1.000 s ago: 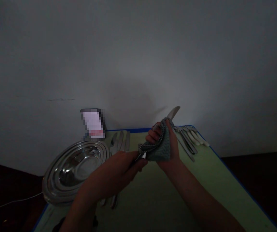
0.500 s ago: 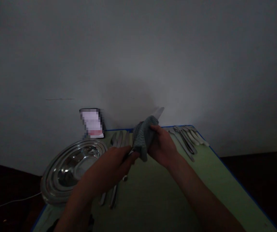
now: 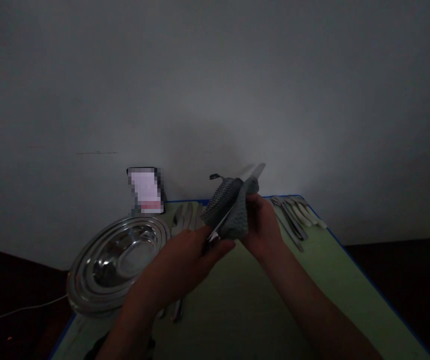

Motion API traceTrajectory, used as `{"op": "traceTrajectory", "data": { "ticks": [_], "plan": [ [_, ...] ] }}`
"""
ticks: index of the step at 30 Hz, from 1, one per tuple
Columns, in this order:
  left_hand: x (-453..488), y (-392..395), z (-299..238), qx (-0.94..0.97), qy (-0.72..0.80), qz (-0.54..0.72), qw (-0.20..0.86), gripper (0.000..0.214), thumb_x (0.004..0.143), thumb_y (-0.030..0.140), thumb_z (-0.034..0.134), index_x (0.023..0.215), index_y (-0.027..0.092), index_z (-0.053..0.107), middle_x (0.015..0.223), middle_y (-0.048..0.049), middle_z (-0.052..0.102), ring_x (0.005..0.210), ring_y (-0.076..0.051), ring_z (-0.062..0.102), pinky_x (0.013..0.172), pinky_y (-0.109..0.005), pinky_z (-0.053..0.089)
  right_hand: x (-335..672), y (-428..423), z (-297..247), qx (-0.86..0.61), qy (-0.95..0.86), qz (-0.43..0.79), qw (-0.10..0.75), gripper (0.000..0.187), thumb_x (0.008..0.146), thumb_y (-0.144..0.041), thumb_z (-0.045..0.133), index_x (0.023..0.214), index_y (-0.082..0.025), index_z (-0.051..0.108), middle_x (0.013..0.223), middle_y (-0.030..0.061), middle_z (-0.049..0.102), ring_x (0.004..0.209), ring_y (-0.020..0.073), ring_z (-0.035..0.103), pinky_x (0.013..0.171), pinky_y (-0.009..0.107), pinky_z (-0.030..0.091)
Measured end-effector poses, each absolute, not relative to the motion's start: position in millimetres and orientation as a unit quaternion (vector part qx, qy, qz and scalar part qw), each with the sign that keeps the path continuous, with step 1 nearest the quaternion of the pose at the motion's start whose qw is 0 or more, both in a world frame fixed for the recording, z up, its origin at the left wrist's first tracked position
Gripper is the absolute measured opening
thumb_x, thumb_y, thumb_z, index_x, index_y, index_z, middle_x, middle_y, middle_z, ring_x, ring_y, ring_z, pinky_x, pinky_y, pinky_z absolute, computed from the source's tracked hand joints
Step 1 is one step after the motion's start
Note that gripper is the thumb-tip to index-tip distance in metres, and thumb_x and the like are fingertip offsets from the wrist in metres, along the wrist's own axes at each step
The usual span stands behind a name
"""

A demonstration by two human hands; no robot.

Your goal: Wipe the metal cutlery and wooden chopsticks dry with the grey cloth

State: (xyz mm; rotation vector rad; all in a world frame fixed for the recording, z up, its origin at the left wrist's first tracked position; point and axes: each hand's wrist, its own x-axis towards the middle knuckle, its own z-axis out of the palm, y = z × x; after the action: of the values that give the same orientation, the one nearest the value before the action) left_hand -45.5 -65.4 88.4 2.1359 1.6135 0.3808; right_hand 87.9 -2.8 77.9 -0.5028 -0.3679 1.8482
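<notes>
My left hand (image 3: 196, 255) is closed around the handle of a table knife (image 3: 259, 171), whose blade slants up and to the right. A grey-green cloth (image 3: 238, 215) with a dark checked side (image 3: 222, 195) is folded about the middle of the blade. My right hand (image 3: 263, 225) grips the cloth from the right, its fingers partly hidden behind it. The rounded tip of the knife sticks out beyond the cloth. Below and behind my left hand, several more knives (image 3: 187, 215) lie on the table, partly covered by my forearm.
A shiny steel basin (image 3: 83, 280) stands on the left of the green table (image 3: 245, 310). Behind it a phone (image 3: 146, 190) leans against the wall. Forks (image 3: 288, 215) and white-handled cutlery (image 3: 307, 212) lie at the right back. A white cable (image 3: 31, 309) runs off at the left.
Both hands have shifted slightly right with the knife and cloth. The cloth has opened out, so its checked side and part of the knife near the handle now show.
</notes>
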Motion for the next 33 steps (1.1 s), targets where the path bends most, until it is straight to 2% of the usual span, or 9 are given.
{"op": "traceTrajectory", "data": {
  "ticks": [4, 7, 10, 19, 23, 27, 33],
  "plan": [
    [-40.4, -64.9, 83.9, 0.742, 0.636, 0.135, 0.166, 0.052, 0.082, 0.064, 0.033, 0.092, 0.02, 0.058, 0.075, -0.0054, 0.065, 0.066, -0.023, 0.061, 0.053, -0.029, 0.036, 81.0, -3.2, 70.8, -0.225, -0.167, 0.748, 0.601, 0.018, 0.082, -0.029, 0.048, 0.079, -0.02, 0.063, 0.079, -0.0019, 0.067, 0.083, 0.0134, 0.062, 0.086, 0.03, 0.049],
    [-40.7, -61.2, 80.9, 0.737, 0.648, 0.116, 0.154, 0.05, 0.089, 0.055, 0.025, 0.084, 0.018, 0.058, 0.071, -0.0061, 0.065, 0.064, -0.022, 0.061, 0.053, -0.03, 0.036, 75.4, -1.2, 62.4, -0.235, -0.166, 0.727, 0.624, 0.018, 0.083, -0.034, 0.051, 0.084, -0.021, 0.063, 0.092, -0.0019, 0.067, 0.089, 0.0107, 0.06, 0.088, 0.026, 0.047],
    [-45.4, -58.9, 79.7, 0.761, 0.611, 0.115, 0.184, 0.044, 0.091, 0.046, 0.025, 0.084, 0.019, 0.058, 0.074, -0.0048, 0.065, 0.065, -0.02, 0.061, 0.055, -0.03, 0.037, 75.5, 2.5, 58.3, -0.242, -0.158, 0.716, 0.635, 0.024, 0.086, -0.038, 0.047, 0.087, -0.021, 0.063, 0.099, -0.0002, 0.066, 0.093, 0.011, 0.059, 0.09, 0.026, 0.046],
    [-52.0, -65.2, 92.0, 0.803, 0.549, 0.047, 0.227, 0.044, 0.092, 0.046, 0.025, 0.084, 0.019, 0.059, 0.071, -0.0019, 0.062, 0.065, -0.017, 0.059, 0.059, -0.029, 0.038, 99.7, 20.4, 62.2, -0.244, -0.186, 0.679, 0.667, 0.028, 0.088, -0.039, 0.041, 0.085, -0.021, 0.062, 0.096, 0.0002, 0.066, 0.096, 0.0129, 0.059, 0.094, 0.033, 0.045],
    [-54.7, -67.6, 94.4, 0.804, 0.544, 0.027, 0.236, 0.041, 0.092, 0.045, 0.026, 0.084, 0.019, 0.058, 0.07, -0.0015, 0.06, 0.066, -0.016, 0.058, 0.059, -0.028, 0.038, 110.2, 32.4, 60.2, -0.257, -0.177, 0.668, 0.676, 0.03, 0.089, -0.039, 0.039, 0.087, -0.021, 0.063, 0.096, -0.0001, 0.066, 0.099, 0.0122, 0.058, 0.095, 0.031, 0.045],
    [-58.9, -68.6, 94.0, 0.8, 0.542, 0.022, 0.257, 0.043, 0.091, 0.048, 0.024, 0.088, 0.021, 0.058, 0.073, -0.0013, 0.061, 0.067, -0.016, 0.058, 0.062, -0.028, 0.04, 121.7, 44.2, 55.3, -0.247, -0.175, 0.647, 0.7, 0.03, 0.089, -0.04, 0.038, 0.086, -0.022, 0.062, 0.096, -0.001, 0.066, 0.098, 0.0103, 0.059, 0.092, 0.028, 0.046],
    [-62.3, -74.5, 96.8, 0.804, 0.533, 0.013, 0.264, 0.044, 0.089, 0.049, 0.026, 0.085, 0.02, 0.06, 0.072, -0.002, 0.06, 0.066, -0.016, 0.056, 0.064, -0.028, 0.041, 124.1, 46.6, 47.7, -0.252, -0.167, 0.654, 0.693, 0.036, 0.089, -0.046, 0.035, 0.089, -0.023, 0.062, 0.097, -0.0006, 0.067, 0.092, 0.0113, 0.062, 0.085, 0.03, 0.05]
  ]
}}
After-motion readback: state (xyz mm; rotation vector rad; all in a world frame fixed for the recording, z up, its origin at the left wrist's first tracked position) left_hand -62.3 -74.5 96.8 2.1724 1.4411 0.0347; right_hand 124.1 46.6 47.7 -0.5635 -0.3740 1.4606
